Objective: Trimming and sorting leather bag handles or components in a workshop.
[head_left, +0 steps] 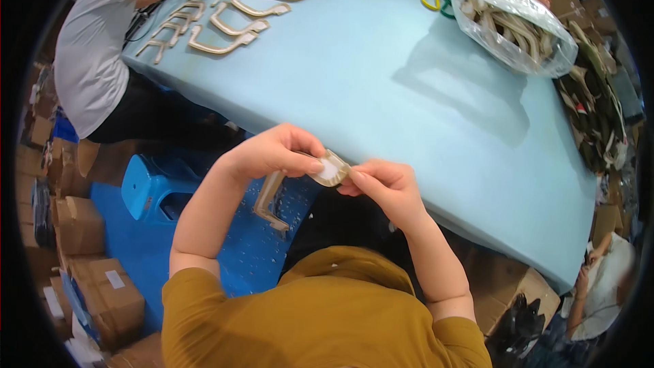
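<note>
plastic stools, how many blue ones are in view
1: the blue plastic stool stands on the floor left of the left hand, beside the foam table. Others may be hidden under it.

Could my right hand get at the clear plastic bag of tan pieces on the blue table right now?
Probably not without letting go: the right hand pinches the tan strap piece together with the left hand. The clear bag lies at the table's far side, with bare blue surface between.

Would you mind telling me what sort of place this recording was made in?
Probably a small workshop or factory doing hand assembly. Rows of identical tan curved pieces lie on a big light-blue worktable, a clear bag holds more, cardboard boxes stack on the floor, and both hands work on one such piece.
</note>
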Demonstrator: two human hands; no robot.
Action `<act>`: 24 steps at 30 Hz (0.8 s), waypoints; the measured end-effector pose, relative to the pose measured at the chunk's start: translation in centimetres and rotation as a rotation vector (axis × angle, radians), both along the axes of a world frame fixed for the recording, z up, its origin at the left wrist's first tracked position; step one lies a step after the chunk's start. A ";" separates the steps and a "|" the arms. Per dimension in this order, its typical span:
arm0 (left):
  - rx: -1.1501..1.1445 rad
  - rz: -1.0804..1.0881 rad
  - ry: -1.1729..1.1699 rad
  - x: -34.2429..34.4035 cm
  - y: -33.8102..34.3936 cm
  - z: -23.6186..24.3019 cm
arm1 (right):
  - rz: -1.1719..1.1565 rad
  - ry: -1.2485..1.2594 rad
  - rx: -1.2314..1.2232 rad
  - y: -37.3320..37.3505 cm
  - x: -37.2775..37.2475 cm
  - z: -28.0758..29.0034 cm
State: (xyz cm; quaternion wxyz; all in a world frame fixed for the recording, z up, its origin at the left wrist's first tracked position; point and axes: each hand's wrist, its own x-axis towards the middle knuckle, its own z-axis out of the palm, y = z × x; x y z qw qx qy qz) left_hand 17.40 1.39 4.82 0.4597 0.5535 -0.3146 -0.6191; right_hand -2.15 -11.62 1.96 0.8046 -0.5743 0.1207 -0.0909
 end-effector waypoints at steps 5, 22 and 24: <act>0.037 -0.074 -0.052 -0.3 -0.2 0.1 | 0.047 0.020 -0.052 -0.2 -0.7 -0.3; -0.068 0.039 -0.408 -2.9 -1.5 1.5 | 0.139 0.184 -0.061 -2.2 -0.9 1.0; -0.192 0.210 -0.620 -3.4 -1.2 2.3 | 0.075 0.094 0.060 -2.1 -0.9 0.4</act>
